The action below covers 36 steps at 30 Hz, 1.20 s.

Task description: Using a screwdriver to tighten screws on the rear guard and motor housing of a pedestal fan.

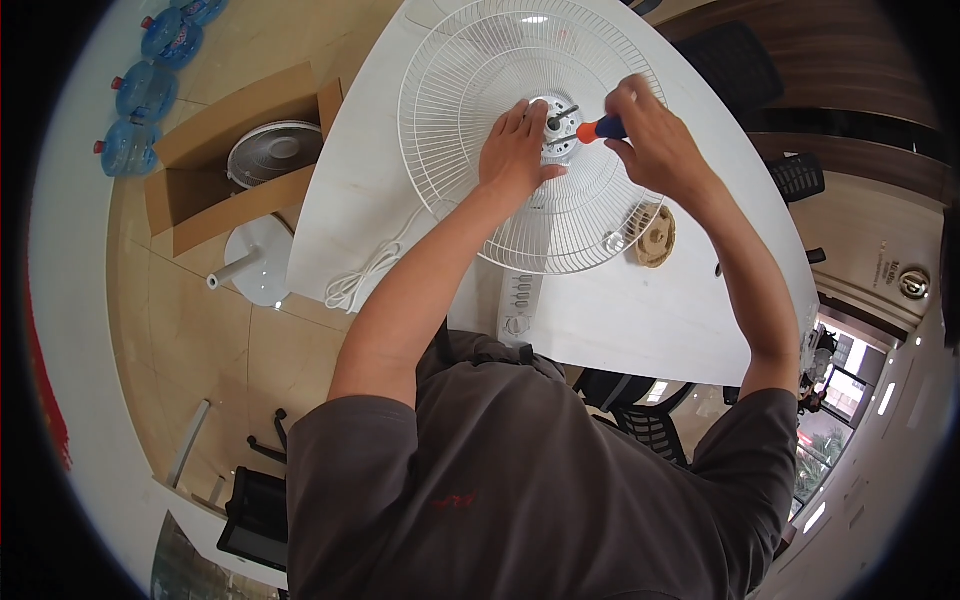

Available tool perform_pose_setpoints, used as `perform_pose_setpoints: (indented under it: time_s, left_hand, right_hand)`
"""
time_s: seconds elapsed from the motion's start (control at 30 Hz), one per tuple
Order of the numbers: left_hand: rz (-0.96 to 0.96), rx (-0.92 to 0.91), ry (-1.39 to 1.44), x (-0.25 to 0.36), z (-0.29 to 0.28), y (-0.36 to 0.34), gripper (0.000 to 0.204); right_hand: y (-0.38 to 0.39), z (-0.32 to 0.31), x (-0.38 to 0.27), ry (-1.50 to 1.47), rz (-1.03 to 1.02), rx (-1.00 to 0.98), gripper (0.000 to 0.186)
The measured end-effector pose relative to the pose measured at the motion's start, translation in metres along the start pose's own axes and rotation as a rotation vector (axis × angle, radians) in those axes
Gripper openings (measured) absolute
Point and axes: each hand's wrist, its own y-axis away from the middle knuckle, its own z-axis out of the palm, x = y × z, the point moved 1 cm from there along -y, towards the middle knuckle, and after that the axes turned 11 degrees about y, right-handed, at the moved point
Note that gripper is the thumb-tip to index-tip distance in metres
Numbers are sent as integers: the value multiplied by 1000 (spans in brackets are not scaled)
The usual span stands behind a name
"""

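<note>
A white wire fan grille point(440, 110) lies over the fan body on the white table point(340, 180). My left hand point(515, 155) rests on it at the metal hub plate point(560, 150), fingers extended and slightly bent, thumb out to the side. My right hand point(645, 135) is closed on a blue and orange screwdriver point(605, 128), whose shaft points into the hub, beside the central spindle. Below the grille, the stand's control panel point(518, 295) points toward my body. A coiled white cord point(355, 280) lies to the left, and a tan, irregular round piece point(655, 240) is at the right.
On the floor at left stand an open cardboard box point(185, 180) with a grille inside, a white round base with pole point(260, 260), and several blue water jugs point(140, 95). Black chairs point(640, 430) stand around the table; wood panelling point(830, 80) is at upper right.
</note>
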Motion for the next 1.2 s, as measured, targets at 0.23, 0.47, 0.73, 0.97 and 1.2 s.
perform_pose_setpoints:
  time_s: [0.23, 0.47, 0.73, 0.97, 1.2]
  left_hand:
    - [11, 14, -15, -2, -2, 1, 100]
    - [-13, 2, -3, 0, -1, 0, 100]
    - [-7, 9, -16, 2, -2, 0, 101]
    - [-8, 20, -10, -1, 0, 0, 102]
    - [18, 33, 2, -1, 1, 0, 99]
  right_hand:
    - [-18, -18, -21, 22, 495, -455, 53]
    - [-5, 2, 2, -102, -17, -90, 66]
    - [0, -10, -8, -119, 266, -83, 48]
    - [-6, -14, -15, -174, 452, -448, 42]
    - [10, -12, -7, -221, 543, -377, 42]
